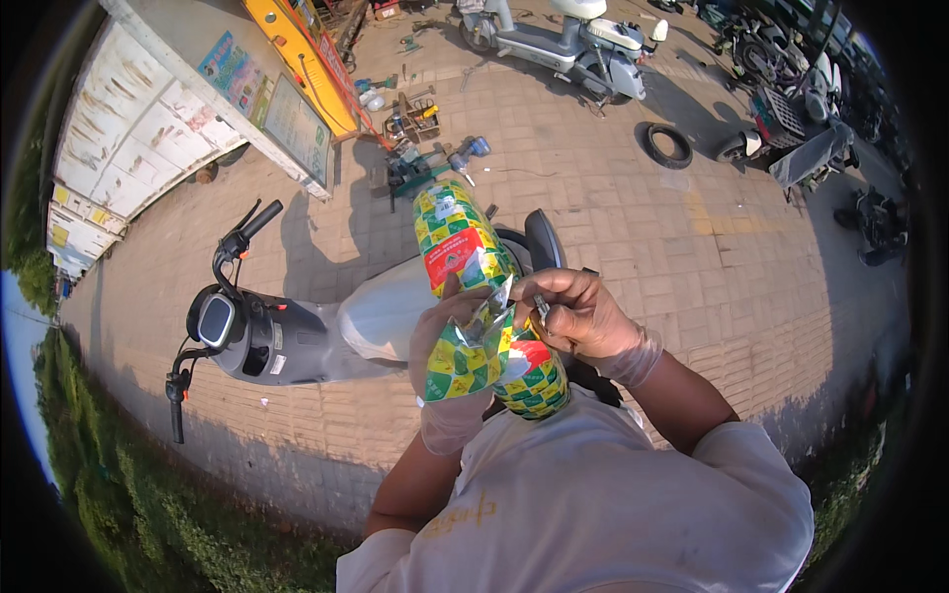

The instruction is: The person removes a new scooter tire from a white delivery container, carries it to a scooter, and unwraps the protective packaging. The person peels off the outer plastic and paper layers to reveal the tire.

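Observation:
My left hand (439, 335), in a thin clear plastic glove, grips a green-and-yellow checked foil wrapper (467, 365); its open edge shows a silver inside. My right hand (586, 315), gloved the same way, pinches a small metal piece (543, 305) between thumb and fingers, close to the wrapper's edge. Behind both hands a thick bundle (456, 241) in matching checked film with a red label lies across an electric scooter (296, 333). Whether the wrapper is joined to the bundle is hidden by my hands. The scooter's handlebar points left.
Tools, among them a cordless drill (468, 152) and a wooden toolbox (419, 122), lie on the paving beyond the scooter. A loose tyre (667, 146) lies at the upper right. Another scooter (563, 48) stands at the top, near a yellow frame (308, 70).

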{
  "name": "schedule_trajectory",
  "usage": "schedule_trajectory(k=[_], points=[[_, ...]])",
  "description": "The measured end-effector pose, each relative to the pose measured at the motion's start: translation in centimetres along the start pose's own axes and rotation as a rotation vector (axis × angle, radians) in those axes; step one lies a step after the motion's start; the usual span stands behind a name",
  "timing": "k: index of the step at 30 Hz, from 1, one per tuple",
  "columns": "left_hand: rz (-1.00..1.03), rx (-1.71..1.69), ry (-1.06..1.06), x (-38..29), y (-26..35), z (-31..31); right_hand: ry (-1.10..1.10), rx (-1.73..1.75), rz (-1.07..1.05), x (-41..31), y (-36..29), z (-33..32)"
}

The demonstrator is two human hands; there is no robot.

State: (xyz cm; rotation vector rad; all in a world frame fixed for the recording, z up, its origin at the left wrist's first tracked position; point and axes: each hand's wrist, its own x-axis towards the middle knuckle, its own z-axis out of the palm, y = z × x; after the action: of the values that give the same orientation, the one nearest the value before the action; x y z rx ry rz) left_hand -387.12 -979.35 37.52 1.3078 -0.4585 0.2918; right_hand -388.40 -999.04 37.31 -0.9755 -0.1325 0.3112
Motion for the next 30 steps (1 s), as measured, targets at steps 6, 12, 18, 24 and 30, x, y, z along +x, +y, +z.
schedule_trajectory(k=[6,12,18,24,30], points=[[-0.063,0.203,0.349,0.3,-5.5,-1.2,0.526,0.093,0.284,1.4,4.3,-2.0],[-0.789,-0.518,-0.203,-2.8,-8.7,-0.7,0.224,-0.055,0.203,2.2,7.0,-1.9],[-0.894,-0.492,-0.308,-1.1,-8.7,-4.7,0.492,-0.247,0.308,1.6,4.0,-2.6],[-0.095,0.111,0.127,1.7,-1.2,-3.1,0.203,0.187,-0.227,2.0,-0.3,-0.6],[0.164,0.892,-0.442,3.4,2.3,1.5,-0.042,-0.035,0.065,2.3,-1.6,2.1]])
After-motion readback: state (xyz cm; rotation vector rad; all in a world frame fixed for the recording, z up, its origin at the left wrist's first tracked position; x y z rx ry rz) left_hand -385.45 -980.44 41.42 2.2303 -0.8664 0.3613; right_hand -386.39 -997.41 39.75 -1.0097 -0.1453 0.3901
